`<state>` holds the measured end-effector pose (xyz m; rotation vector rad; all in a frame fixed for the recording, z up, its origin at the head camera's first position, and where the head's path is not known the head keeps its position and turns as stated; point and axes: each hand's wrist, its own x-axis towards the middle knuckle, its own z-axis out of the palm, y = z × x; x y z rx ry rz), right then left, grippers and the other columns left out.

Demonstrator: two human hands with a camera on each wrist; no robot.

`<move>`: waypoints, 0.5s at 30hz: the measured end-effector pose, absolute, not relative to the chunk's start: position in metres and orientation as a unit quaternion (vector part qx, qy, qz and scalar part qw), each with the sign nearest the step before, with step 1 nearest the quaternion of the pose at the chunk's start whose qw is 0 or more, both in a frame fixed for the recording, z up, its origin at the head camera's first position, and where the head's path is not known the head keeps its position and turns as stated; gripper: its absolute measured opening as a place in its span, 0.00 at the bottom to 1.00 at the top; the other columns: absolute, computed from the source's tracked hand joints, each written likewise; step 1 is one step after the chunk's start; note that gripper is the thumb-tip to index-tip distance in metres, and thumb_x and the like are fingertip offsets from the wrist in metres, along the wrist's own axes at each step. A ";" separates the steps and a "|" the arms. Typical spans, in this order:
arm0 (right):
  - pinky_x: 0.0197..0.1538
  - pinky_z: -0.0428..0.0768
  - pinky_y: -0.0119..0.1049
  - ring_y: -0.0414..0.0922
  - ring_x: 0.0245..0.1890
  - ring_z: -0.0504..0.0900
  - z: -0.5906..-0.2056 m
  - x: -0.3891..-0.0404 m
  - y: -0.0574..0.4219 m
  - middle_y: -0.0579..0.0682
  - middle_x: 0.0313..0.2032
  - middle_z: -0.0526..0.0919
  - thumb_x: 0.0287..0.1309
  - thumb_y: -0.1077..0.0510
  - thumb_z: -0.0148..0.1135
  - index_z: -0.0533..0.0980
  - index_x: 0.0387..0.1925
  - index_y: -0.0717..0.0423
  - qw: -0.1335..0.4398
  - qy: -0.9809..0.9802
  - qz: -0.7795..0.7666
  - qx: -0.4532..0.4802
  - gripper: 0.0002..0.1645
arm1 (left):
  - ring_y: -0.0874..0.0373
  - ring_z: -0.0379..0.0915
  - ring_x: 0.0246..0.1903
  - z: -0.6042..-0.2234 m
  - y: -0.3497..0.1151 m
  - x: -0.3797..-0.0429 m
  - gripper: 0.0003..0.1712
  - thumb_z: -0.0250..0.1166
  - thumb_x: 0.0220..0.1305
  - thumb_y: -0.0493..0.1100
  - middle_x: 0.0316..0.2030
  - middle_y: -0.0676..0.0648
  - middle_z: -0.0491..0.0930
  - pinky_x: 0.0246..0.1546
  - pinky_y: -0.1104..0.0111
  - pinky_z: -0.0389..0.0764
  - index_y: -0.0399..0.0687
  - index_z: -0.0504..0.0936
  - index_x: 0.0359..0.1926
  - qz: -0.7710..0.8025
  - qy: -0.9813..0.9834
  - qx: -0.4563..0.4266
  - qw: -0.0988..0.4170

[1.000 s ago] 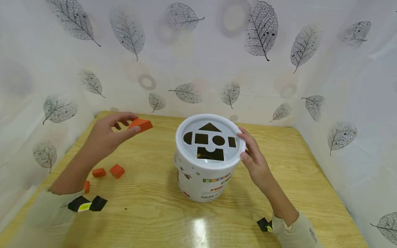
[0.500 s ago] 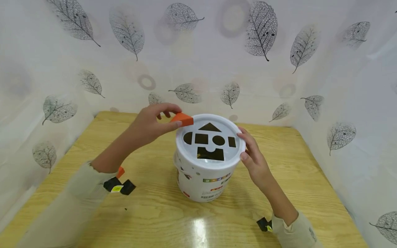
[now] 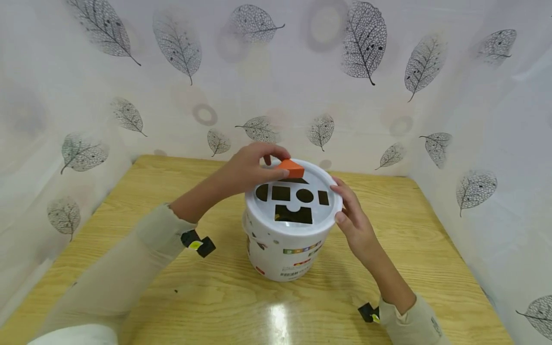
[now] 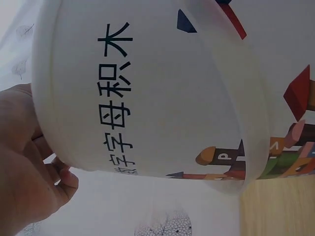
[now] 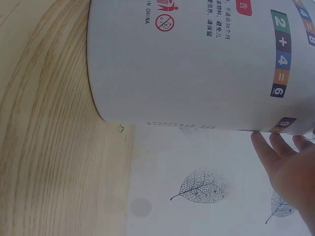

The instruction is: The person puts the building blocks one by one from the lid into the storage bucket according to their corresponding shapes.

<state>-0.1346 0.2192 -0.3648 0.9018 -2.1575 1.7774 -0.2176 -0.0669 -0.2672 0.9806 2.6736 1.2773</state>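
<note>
My left hand (image 3: 254, 165) pinches an orange triangular block (image 3: 294, 169) between thumb and fingers. The block sits over the triangular hole (image 3: 295, 181) of the white lid (image 3: 264, 211) and covers most of it. In the left wrist view, the bucket (image 4: 167, 98) hides the block from sight, while the left hand (image 4: 29, 167) shows beside the rim. My right hand (image 3: 355, 225) rests against the right side of the bucket's rim, thumb and fingers spread apart. Its fairly straight fingers (image 5: 268, 150) touch the bucket wall in the right wrist view.
The lid also has half-round, square (image 3: 281, 193), round (image 3: 304, 195), narrow rectangular and notched (image 3: 293, 214) holes. The bucket stands on a wooden table (image 3: 207, 297). A leaf-printed white curtain (image 3: 284, 86) rises behind the table and along both sides.
My left hand has carried the orange triangular block rightward from over the table to the lid. The left arm now hides the loose orange blocks seen earlier. The right hand stays in place.
</note>
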 end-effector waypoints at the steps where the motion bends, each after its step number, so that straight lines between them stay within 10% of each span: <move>1: 0.62 0.75 0.28 0.43 0.73 0.63 -0.365 -0.134 0.219 0.54 0.79 0.51 0.78 0.53 0.48 0.58 0.74 0.61 0.100 -0.732 0.602 0.304 0.31 | 0.55 0.71 0.44 -0.268 -0.064 -0.219 0.21 0.69 0.65 0.54 0.51 0.55 0.82 0.43 0.61 0.76 0.54 0.82 0.57 0.402 0.859 0.317 0.013; 15: 0.62 0.75 0.28 0.44 0.73 0.63 -0.364 -0.134 0.220 0.59 0.78 0.49 0.78 0.53 0.48 0.57 0.75 0.59 0.100 -0.728 0.605 0.308 0.31 | 0.56 0.73 0.46 -0.268 -0.051 -0.225 0.22 0.69 0.66 0.51 0.52 0.52 0.82 0.50 0.62 0.76 0.50 0.82 0.57 0.347 0.869 0.350 0.029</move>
